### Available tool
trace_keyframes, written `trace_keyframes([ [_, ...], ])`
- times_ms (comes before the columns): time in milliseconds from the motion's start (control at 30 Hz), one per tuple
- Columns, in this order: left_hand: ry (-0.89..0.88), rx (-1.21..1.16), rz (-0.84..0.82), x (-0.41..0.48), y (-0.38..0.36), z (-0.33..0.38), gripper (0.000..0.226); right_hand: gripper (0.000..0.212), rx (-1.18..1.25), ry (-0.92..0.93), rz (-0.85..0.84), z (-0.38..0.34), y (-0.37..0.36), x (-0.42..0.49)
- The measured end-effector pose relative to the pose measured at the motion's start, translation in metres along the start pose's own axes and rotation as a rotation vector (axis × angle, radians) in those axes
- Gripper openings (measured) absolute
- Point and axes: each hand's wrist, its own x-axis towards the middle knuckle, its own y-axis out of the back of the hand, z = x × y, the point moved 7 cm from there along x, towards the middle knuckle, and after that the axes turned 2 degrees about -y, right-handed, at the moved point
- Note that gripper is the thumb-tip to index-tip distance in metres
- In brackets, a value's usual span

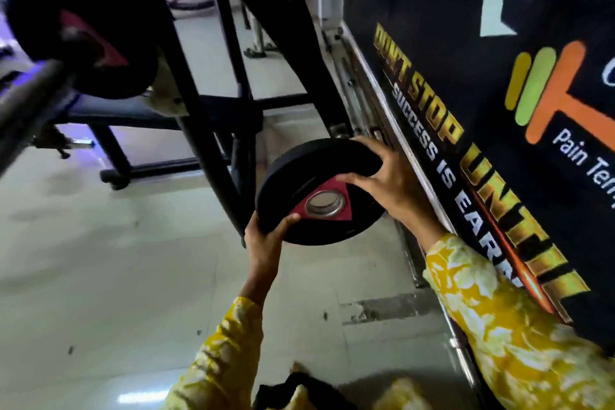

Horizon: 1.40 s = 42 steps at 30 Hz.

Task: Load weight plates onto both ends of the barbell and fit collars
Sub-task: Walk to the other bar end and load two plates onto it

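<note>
Head view: your left hand (266, 241) and right hand (392, 183) each gripped the rim of 1 black weight plate (299, 173) above the floor (100, 260).

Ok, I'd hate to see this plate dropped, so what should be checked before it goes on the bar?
1. Two-handed hold on the black round weight plate with the pink triangular centre: ok; left hand grips the lower rim, right hand the upper rim.
2. Its steel-ringed hole clear: ok.
3. Hole lined up with the blurred dark bar: not ok; the plate is low, right of it.
4. Room left on the bar: cannot tell; a second black plate sits by it, blurred.
5. Collar at hand: cannot tell; none seen.
</note>
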Motion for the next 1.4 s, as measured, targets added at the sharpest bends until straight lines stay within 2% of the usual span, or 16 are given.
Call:
trace_keyframes([
  [233, -0.083, -0.077, 0.171, -0.008, 0.126, 0.054, 0.026, 0.066, -0.002, 0.243, -0.061, -0.129, -0.090, -0.011],
  [400, -0.118, -0.041, 0.213, -0.016, 0.221, 0.064, 0.030, 0.069, 0.014, 0.296, -0.101, -0.174, -0.165, -0.037],
  [567, -0.140, -0.031, 0.235, -0.018, 0.310, 0.074, 0.032, 0.063, 0.064, 0.305, -0.105, -0.222, -0.230, -0.066],
  [700, -0.177, -0.038, 0.197, -0.005, 0.355, 0.088, 0.032, 0.061, 0.101, 0.326, -0.089, -0.255, -0.265, -0.075],
  [933, -0.256, 0.018, 0.184, 0.031, 0.396, 0.116, 0.059, 0.061, 0.118, 0.338, -0.022, -0.284, -0.292, -0.060],
  [1200, -0.278, 0.023, 0.139, 0.068, 0.405, 0.133, 0.053, 0.066, 0.112, 0.327, 0.045, -0.288, -0.303, -0.036],
  [1400, -0.308, -0.016, 0.086, 0.076, 0.395, 0.140, 0.039, 0.069, 0.084, 0.348, 0.069, -0.285, -0.295, -0.033],
])
